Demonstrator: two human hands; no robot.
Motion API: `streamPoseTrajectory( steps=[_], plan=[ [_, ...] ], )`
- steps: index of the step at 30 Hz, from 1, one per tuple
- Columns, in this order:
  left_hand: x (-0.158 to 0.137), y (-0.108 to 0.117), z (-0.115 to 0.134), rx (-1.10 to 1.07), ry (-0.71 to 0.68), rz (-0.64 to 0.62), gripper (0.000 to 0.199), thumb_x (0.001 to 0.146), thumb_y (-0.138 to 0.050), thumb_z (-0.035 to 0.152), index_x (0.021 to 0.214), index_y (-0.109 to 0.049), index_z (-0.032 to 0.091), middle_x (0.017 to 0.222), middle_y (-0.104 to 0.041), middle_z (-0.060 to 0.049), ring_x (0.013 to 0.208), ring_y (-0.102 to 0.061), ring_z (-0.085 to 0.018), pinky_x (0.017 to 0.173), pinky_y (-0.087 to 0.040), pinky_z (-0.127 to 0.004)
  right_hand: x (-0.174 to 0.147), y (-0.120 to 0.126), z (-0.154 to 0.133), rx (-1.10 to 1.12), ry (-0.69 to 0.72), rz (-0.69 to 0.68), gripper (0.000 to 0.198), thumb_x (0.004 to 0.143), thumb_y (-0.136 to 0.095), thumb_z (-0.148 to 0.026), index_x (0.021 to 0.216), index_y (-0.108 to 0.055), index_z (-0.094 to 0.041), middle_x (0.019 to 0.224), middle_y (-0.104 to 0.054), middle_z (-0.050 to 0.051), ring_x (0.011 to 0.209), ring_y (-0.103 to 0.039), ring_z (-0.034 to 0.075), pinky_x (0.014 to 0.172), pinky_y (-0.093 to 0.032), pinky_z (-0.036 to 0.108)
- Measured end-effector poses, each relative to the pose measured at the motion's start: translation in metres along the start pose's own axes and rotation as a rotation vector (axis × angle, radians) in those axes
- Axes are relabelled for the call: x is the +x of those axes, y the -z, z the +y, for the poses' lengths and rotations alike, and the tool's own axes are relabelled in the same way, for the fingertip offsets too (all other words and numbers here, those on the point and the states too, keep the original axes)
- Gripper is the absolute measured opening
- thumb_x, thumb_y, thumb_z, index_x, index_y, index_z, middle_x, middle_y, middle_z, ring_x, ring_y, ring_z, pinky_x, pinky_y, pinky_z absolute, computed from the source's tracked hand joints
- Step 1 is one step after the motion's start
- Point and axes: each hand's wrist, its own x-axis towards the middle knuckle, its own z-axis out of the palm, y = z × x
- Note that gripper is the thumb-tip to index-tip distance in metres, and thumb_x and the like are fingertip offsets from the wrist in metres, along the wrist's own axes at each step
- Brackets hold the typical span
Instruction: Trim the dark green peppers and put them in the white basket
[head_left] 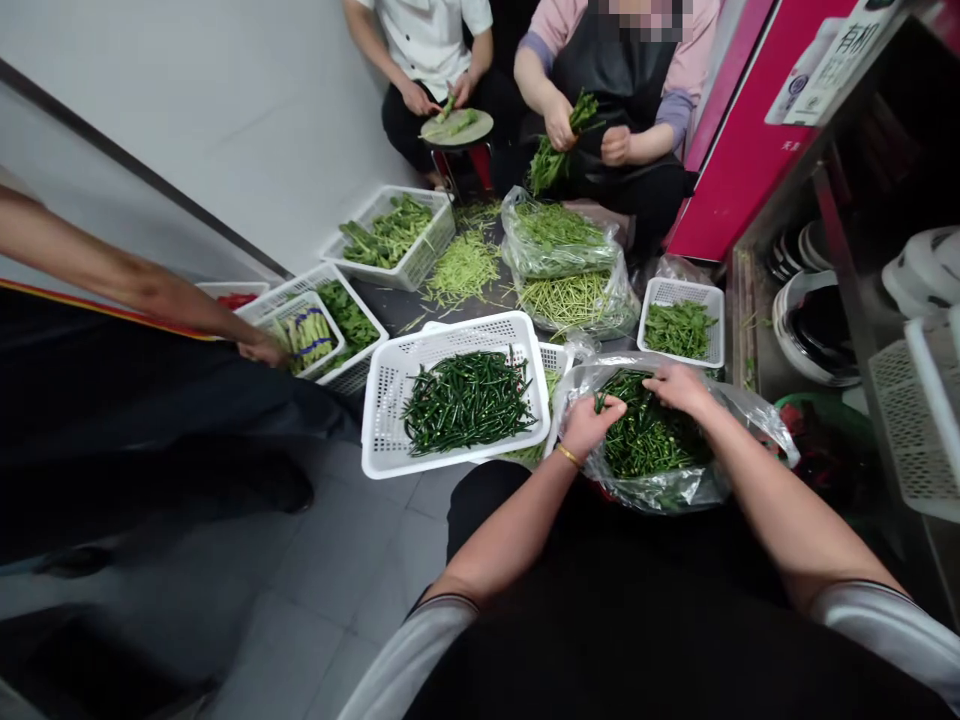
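Note:
In front of me, an open clear plastic bag [675, 493] holds thin dark green vegetable stalks [649, 445]. My left hand [592, 425], with a gold bracelet at the wrist, is closed at the bag's left side, pinching a few green stalks. At the far side of the bag, my right hand [679, 388] has its thumb and fingers pressed together on a green stalk over the pile. Left of the bag, a white perforated basket [382, 440] contains a heap of short dark green pieces [466, 402].
Two seated people handle greens at the back; a person's arm [150, 285] reaches in from the left. Around me stand baskets of leafy greens [679, 330], a bag of stems [566, 300] and trimmings [461, 270] on the floor. A shelf [862, 300] with containers is at right.

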Motion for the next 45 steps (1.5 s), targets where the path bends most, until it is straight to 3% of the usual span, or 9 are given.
streamPoseTrajectory(
  steps=[3, 8, 14, 19, 23, 28, 34, 39, 45],
  plan=[
    [-0.005, -0.012, 0.0, 0.246, -0.2, -0.087, 0.029, 0.059, -0.082, 0.034, 0.072, -0.064, 0.015, 0.058, -0.049, 0.004, 0.057, -0.039, -0.009, 0.056, -0.029, -0.023, -0.038, -0.005, 0.009, 0.426, 0.161, -0.001, 0.037, 0.082, -0.057, -0.055, 0.069, -0.052, -0.021, 0.052, -0.058, -0.001, 0.049, -0.054, 0.014, 0.05, -0.043, 0.025],
    [-0.013, -0.015, 0.0, 0.268, -0.203, -0.344, 0.03, 0.063, -0.077, 0.038, 0.06, -0.057, 0.015, 0.055, -0.044, 0.005, 0.056, -0.036, -0.008, 0.055, -0.027, -0.023, -0.065, -0.02, 0.019, 0.807, 0.306, -0.079, 0.05, 0.084, -0.042, -0.071, 0.075, -0.047, -0.022, 0.055, -0.052, -0.003, 0.042, -0.044, 0.011, 0.043, -0.037, 0.024],
    [-0.015, 0.009, 0.006, -0.079, -0.026, -0.238, 0.022, 0.065, -0.067, 0.034, 0.07, -0.062, 0.013, 0.051, -0.045, 0.004, 0.043, -0.025, -0.004, 0.044, -0.014, -0.022, -0.014, -0.022, -0.01, -0.171, 0.296, 0.066, 0.036, 0.089, -0.054, -0.046, 0.112, -0.067, -0.022, 0.115, -0.065, 0.011, 0.093, -0.065, 0.021, 0.08, -0.049, 0.031],
    [-0.021, 0.017, 0.018, -0.177, -0.065, -0.351, 0.028, 0.068, -0.067, 0.038, 0.081, -0.064, 0.013, 0.07, -0.064, -0.005, 0.048, -0.046, -0.008, 0.041, -0.022, -0.021, 0.004, -0.017, -0.04, -0.443, 0.335, -0.023, 0.028, 0.091, -0.051, -0.031, 0.102, -0.071, -0.015, 0.111, -0.067, 0.015, 0.096, -0.065, 0.024, 0.081, -0.048, 0.031],
    [-0.018, 0.015, 0.021, -0.188, 0.006, -0.285, 0.041, 0.075, -0.064, 0.051, 0.063, -0.056, 0.012, 0.07, -0.063, -0.008, 0.052, -0.054, -0.01, 0.04, -0.026, -0.02, -0.017, 0.007, -0.01, -0.011, 0.335, 0.102, 0.028, 0.091, -0.052, -0.039, 0.093, -0.069, -0.016, 0.088, -0.071, 0.009, 0.081, -0.065, 0.02, 0.075, -0.049, 0.031],
    [-0.014, 0.005, 0.01, -0.014, 0.002, -0.262, 0.042, 0.073, -0.069, 0.05, 0.088, -0.063, 0.012, 0.07, -0.064, -0.002, 0.042, -0.042, -0.003, 0.038, -0.021, -0.017, -0.06, 0.0, 0.005, 0.711, 0.322, -0.077, 0.044, 0.08, -0.06, -0.06, 0.082, -0.063, -0.016, 0.066, -0.066, 0.004, 0.049, -0.054, 0.013, 0.051, -0.045, 0.027],
    [-0.024, 0.004, 0.004, 0.119, -0.003, -0.401, 0.037, 0.072, -0.07, 0.048, 0.071, -0.056, 0.013, 0.057, -0.059, 0.001, 0.037, -0.033, -0.002, 0.038, -0.018, -0.02, -0.084, -0.017, -0.022, 0.258, 0.465, 0.235, 0.034, 0.088, -0.053, -0.044, 0.069, -0.06, -0.018, 0.074, -0.066, 0.007, 0.069, -0.058, 0.016, 0.065, -0.042, 0.027],
    [-0.031, 0.017, 0.017, 0.137, 0.069, -0.722, 0.036, 0.071, -0.073, 0.043, 0.08, -0.065, 0.009, 0.07, -0.069, -0.008, 0.041, -0.037, -0.003, 0.04, -0.019, -0.02, -0.09, 0.012, 0.015, 0.335, 0.571, -0.277, 0.044, 0.09, -0.048, -0.057, 0.077, -0.063, -0.017, 0.055, -0.056, -0.002, 0.048, -0.048, 0.01, 0.054, -0.037, 0.024],
    [-0.025, 0.025, 0.019, -0.266, 0.085, -0.465, 0.031, 0.069, -0.069, 0.042, 0.067, -0.056, 0.014, 0.052, -0.055, -0.001, 0.044, -0.045, -0.008, 0.04, -0.023, -0.02, -0.08, -0.006, 0.027, -0.354, 0.332, 0.012, 0.034, 0.091, -0.053, -0.04, 0.118, -0.063, -0.021, 0.108, -0.063, 0.011, 0.079, -0.064, 0.018, 0.065, -0.044, 0.026]
  ],
)
